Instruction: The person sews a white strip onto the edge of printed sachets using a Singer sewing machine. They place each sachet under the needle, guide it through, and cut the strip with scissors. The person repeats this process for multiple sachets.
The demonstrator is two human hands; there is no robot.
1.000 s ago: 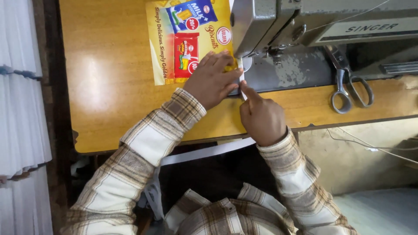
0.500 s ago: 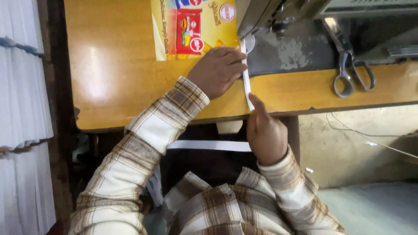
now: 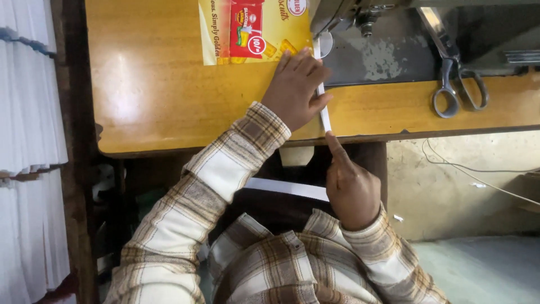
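A narrow white fabric strip (image 3: 323, 107) runs from the sewing machine's (image 3: 360, 14) presser foot toward the near edge of the wooden table (image 3: 157, 101). My left hand (image 3: 295, 90) lies flat on the table, fingers pressing the strip beside the needle area. My right hand (image 3: 349, 183) is below the table edge, forefinger and thumb pinching the strip's near end at the edge. More white strip (image 3: 287, 188) trails across my lap.
A yellow and red printed packet (image 3: 247, 31) lies flat on the table left of the machine. Steel scissors (image 3: 455, 84) rest on the table at the right. Stacks of white material (image 3: 28, 112) stand at the far left. A cable (image 3: 478, 169) runs along the floor.
My right hand has drawn back toward me from the tabletop to below its edge, pulling the strip out longer. My left hand stays by the needle.
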